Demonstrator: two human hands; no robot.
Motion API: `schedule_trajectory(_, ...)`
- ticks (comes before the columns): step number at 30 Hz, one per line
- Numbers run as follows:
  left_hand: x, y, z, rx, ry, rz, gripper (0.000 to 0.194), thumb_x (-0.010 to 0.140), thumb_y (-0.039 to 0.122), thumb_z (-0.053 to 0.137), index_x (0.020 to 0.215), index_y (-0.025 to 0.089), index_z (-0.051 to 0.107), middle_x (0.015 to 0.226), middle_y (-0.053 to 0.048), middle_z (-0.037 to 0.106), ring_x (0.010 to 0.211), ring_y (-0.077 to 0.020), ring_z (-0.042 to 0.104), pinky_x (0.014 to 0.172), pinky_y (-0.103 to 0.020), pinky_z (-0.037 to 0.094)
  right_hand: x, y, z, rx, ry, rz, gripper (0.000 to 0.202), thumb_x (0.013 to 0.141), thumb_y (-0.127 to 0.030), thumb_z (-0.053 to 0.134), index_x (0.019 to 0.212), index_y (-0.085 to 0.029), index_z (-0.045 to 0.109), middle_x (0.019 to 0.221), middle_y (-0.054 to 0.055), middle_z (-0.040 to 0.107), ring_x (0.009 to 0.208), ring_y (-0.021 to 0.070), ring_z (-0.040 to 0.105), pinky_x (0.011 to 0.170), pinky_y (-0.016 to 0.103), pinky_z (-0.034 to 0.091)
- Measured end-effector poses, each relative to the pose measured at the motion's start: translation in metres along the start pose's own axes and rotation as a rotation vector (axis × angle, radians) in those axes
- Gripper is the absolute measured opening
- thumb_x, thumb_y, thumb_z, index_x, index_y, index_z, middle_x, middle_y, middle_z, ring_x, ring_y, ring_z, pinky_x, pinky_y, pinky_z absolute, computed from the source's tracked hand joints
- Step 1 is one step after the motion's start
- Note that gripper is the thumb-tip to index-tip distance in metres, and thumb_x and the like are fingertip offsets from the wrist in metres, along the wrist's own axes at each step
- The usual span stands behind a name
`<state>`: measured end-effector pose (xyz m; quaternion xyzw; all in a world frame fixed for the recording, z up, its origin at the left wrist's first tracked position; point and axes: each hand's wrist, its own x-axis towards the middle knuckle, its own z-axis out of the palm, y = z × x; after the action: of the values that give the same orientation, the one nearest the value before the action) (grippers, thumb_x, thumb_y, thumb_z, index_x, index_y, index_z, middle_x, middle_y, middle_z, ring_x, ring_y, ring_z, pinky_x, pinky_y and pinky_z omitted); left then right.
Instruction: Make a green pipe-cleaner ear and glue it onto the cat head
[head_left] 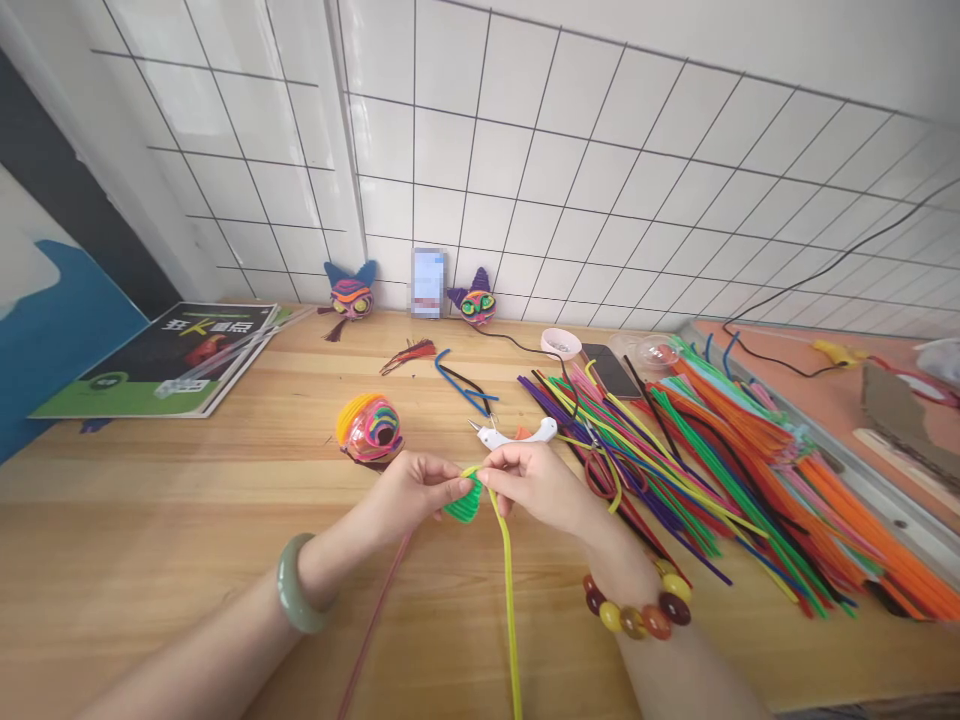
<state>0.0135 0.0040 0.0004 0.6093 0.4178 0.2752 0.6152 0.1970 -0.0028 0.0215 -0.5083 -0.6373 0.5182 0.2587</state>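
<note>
My left hand (420, 490) pinches a small green coiled piece (463, 502) with a yellow strip along its top edge. Close beside it, my right hand (525, 482) has its fingers pressed on the yellow pipe cleaner (508, 580), whose long end hangs down toward the table's near side. A pink strand (375, 625) runs down from below my left hand. Just behind the hands lies a white-handled tool (525, 434) with a pointed tip. A colourful wrapped ball (370, 428) with a yellow top sits to the left of them.
Bundles of pipe cleaners (750, 470) cover the right side, with red scissors (600, 475) among them. Two eared heads (351, 294) and a lit phone (428, 284) stand by the tiled wall. A dark phone (611, 371), pink bowl (561, 344) and magazine (161, 360) lie farther back.
</note>
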Motion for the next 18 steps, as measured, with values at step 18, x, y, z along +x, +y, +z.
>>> schedule_trajectory(18,0.0013,0.0015,0.0027,-0.144,0.040,0.052,0.022,0.070,0.032,0.063,0.073,0.011,0.069,0.068,-0.006,0.070,0.061,-0.0148,0.061,0.062,-0.025,0.047,0.0015,0.0028,0.0022,0.037,0.044,-0.029,0.023,0.078,-0.035,0.053,0.076,-0.013,0.062,0.048,-0.001,0.057,0.044,0.0092,0.052,0.046,0.019,0.036)
